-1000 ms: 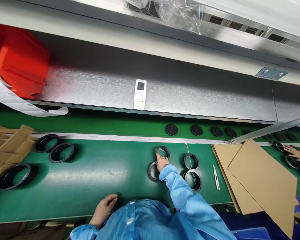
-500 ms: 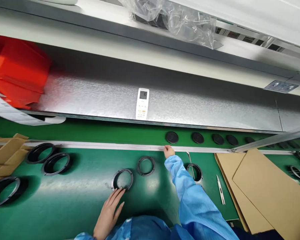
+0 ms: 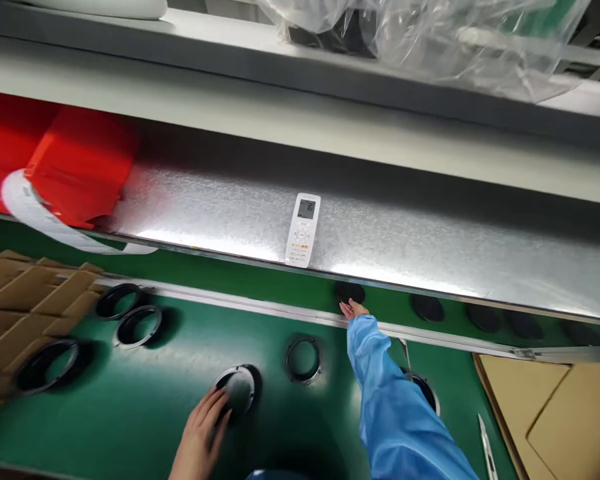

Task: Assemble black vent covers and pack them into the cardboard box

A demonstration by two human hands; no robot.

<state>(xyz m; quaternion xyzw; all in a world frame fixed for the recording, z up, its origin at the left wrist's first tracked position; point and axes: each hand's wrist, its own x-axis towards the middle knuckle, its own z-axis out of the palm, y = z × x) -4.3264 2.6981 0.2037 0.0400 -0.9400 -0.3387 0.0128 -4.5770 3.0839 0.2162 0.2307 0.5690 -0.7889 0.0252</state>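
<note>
Reaching farther than half a second ago, the right hand (image 3: 354, 309) has crossed the rail (image 3: 260, 307) and now lies at the near edge of a black disc (image 3: 349, 291) on the far strip of belt. Its fingers are stretched out and loosely parted, pinching nothing; whether the tips touch the disc cannot be told. The blue sleeve (image 3: 395, 413) runs back from it toward the lower edge.

The left hand (image 3: 200, 437) stays low, fingers spread flat, with its tips on the near rim of a ring (image 3: 237, 387). That ring lies on the near belt (image 3: 155, 413) and is blurred, its middle looking grey. A second ring (image 3: 304, 359) lies just to the right of it, apart from both hands. A third ring (image 3: 425, 390) is half hidden behind the sleeve.

More discs (image 3: 427, 307) sit in a row to the right of the first one. Three larger rings (image 3: 137, 325) lie at the left, near folded cardboard (image 3: 25, 293). Tweezers (image 3: 485, 437) lie at the lower right, beside more card sheets (image 3: 555, 413).

Behind the belt stands a metal panel (image 3: 205, 207) with a white remote (image 3: 303, 230) on it. A red bin (image 3: 80, 163) hangs at the left, with a label strip (image 3: 40, 220) curling under it. A plastic bag (image 3: 430, 33) lies on the shelf above.
</note>
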